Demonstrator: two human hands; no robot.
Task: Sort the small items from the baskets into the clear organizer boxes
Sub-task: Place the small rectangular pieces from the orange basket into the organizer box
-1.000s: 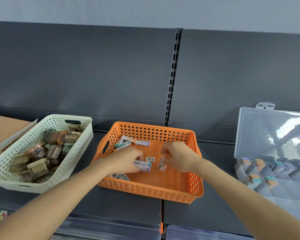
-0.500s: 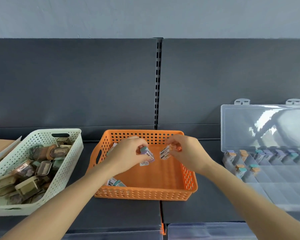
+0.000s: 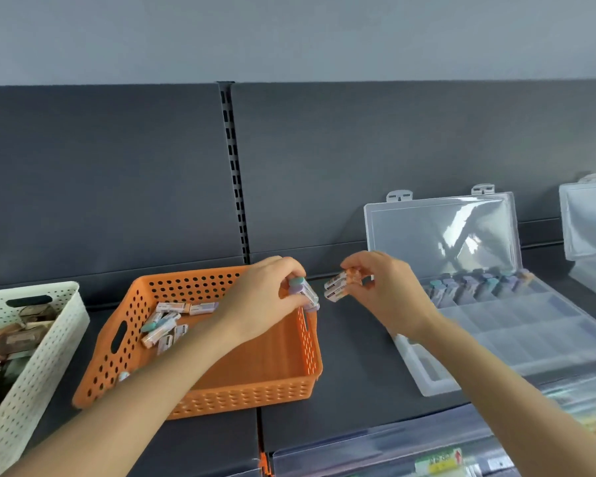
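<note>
Small items (image 3: 337,288) pinched by left hand (image 3: 264,299) and right hand (image 3: 384,294).

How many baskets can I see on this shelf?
2. A cream basket sits at the far left, partly cut off by the picture's edge; an orange basket sits in the middle, below the left hand gripping small items. Others may lie out of view.

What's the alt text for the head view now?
Two bare hands hold small capped items over a dark shelf: the left hand above the far corner of the orange basket, the right hand between that basket and the open clear organizer box. Other loose items lie in the basket; a white basket sits at far left.
</note>
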